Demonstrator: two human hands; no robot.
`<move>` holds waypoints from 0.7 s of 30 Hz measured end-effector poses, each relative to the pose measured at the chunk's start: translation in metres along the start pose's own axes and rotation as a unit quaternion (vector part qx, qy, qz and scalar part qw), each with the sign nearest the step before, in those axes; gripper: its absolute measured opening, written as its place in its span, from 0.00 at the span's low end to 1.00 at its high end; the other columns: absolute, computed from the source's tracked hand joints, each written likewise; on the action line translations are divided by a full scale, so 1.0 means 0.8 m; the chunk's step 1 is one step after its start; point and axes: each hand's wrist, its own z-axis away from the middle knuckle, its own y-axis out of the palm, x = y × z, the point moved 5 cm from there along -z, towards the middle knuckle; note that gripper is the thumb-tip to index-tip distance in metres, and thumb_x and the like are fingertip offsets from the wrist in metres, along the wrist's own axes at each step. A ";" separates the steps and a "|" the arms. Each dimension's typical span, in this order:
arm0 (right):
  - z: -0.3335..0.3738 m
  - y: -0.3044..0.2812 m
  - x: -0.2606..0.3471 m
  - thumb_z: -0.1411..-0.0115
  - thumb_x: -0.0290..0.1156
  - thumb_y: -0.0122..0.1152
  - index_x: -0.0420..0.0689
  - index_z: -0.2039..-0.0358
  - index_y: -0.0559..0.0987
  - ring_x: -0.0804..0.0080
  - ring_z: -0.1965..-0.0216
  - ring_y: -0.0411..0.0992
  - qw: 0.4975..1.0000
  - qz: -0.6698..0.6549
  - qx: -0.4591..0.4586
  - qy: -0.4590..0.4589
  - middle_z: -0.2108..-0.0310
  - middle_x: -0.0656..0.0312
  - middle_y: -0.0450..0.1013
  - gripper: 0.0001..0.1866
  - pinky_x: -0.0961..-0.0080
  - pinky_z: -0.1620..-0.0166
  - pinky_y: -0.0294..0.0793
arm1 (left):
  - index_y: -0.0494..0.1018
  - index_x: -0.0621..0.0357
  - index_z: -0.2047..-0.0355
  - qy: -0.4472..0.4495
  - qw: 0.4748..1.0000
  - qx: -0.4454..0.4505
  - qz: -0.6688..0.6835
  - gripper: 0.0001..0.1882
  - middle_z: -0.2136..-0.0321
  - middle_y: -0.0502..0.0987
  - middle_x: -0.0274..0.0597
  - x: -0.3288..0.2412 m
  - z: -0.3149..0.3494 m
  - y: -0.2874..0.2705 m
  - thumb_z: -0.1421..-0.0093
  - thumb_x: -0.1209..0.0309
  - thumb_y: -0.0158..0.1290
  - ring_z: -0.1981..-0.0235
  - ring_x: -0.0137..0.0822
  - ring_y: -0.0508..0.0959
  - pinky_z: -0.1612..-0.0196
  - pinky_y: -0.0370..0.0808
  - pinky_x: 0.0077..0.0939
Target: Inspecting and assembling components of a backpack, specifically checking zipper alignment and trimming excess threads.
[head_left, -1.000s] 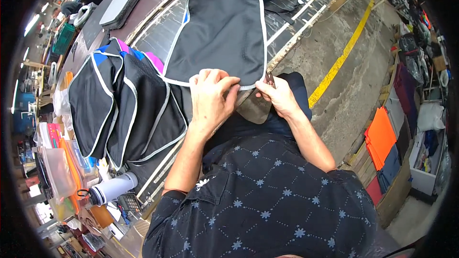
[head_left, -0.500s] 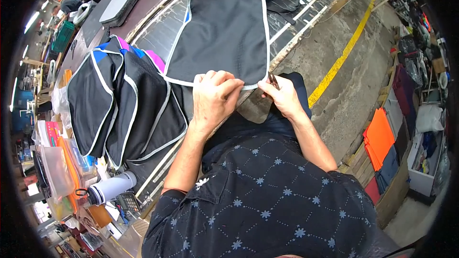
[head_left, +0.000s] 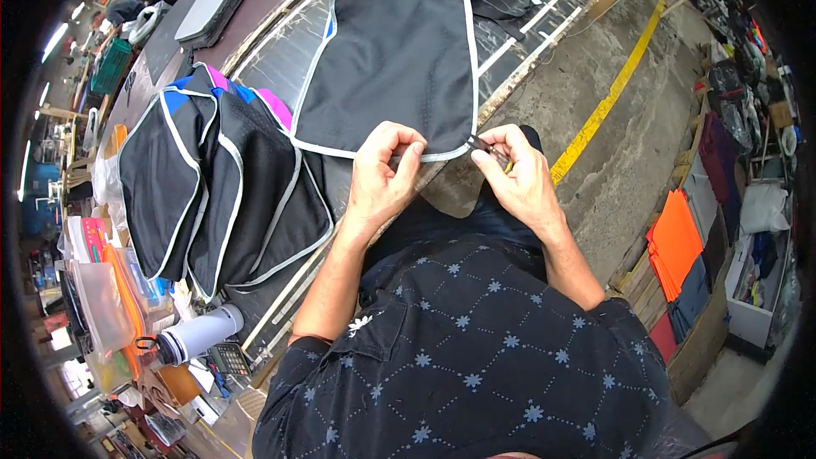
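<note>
A black fabric panel [head_left: 395, 59] with pale grey edging lies flat in front of me, its rounded near edge toward my body. My left hand [head_left: 384, 174] is at that near edge, fingers curled and thumb tip meeting the index finger; whatever they pinch is too small to make out. In my right hand [head_left: 520, 177] is a small dark pair of thread snips [head_left: 490, 151]. Their tips reach the edging at the panel's near right corner. To the left, several similar black pieces [head_left: 242, 195] with grey edging and blue and pink parts lie heaped.
A worktable [head_left: 285, 42] carries the fabric, with grey sheets [head_left: 212, 8] stacked at far left. Near left are a pale bottle [head_left: 204, 333], a calculator [head_left: 229, 359] and clear plastic containers [head_left: 102, 297]. A yellow floor line [head_left: 608, 102] and orange sheets [head_left: 676, 242] are on the right.
My right hand has turned, bringing the snips' tips to the panel's near right corner. My left hand has shifted slightly, with its thumb now showing against the index finger.
</note>
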 end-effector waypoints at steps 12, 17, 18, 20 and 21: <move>0.005 -0.002 0.007 0.37 0.27 0.77 0.38 0.54 0.84 0.87 0.70 0.70 0.999 -0.002 0.020 0.037 0.71 0.69 0.79 0.13 0.81 0.66 0.71 | 0.83 0.60 0.64 0.154 0.967 -0.006 -0.204 0.06 0.69 0.80 0.44 -0.025 0.000 0.011 0.42 0.78 0.67 0.66 0.46 0.82 0.61 0.78 0.39; 0.006 0.001 0.006 0.37 0.26 0.77 0.36 0.60 0.84 0.88 0.69 0.76 1.000 -0.013 0.024 0.006 0.69 0.62 0.86 0.10 0.81 0.67 0.74 | 0.81 0.60 0.66 0.103 0.982 -0.006 -0.160 0.04 0.70 0.79 0.43 -0.016 0.003 0.015 0.41 0.77 0.66 0.67 0.44 0.81 0.63 0.78 0.38; 0.005 0.001 0.007 0.37 0.26 0.77 0.36 0.60 0.84 0.88 0.69 0.76 1.000 -0.014 0.024 0.006 0.69 0.62 0.86 0.10 0.81 0.67 0.74 | 0.81 0.61 0.65 0.084 0.987 -0.007 -0.140 0.04 0.70 0.79 0.42 -0.014 0.004 0.014 0.40 0.77 0.65 0.68 0.42 0.81 0.63 0.78 0.37; 0.005 0.005 0.012 0.38 0.26 0.77 0.36 0.60 0.84 0.85 0.69 0.79 0.999 0.017 0.030 -0.005 0.71 0.61 0.86 0.10 0.79 0.67 0.76 | 0.81 0.61 0.65 0.065 0.991 -0.007 -0.120 0.03 0.70 0.78 0.42 -0.012 0.005 0.015 0.38 0.77 0.64 0.69 0.41 0.81 0.64 0.78 0.35; 0.005 0.007 0.014 0.38 0.26 0.77 0.36 0.60 0.84 0.85 0.69 0.79 0.999 0.017 0.029 -0.004 0.71 0.61 0.86 0.10 0.79 0.67 0.76 | 0.81 0.61 0.65 0.049 0.994 -0.011 -0.094 0.03 0.70 0.78 0.41 -0.010 0.005 0.015 0.38 0.77 0.64 0.70 0.39 0.81 0.65 0.78 0.34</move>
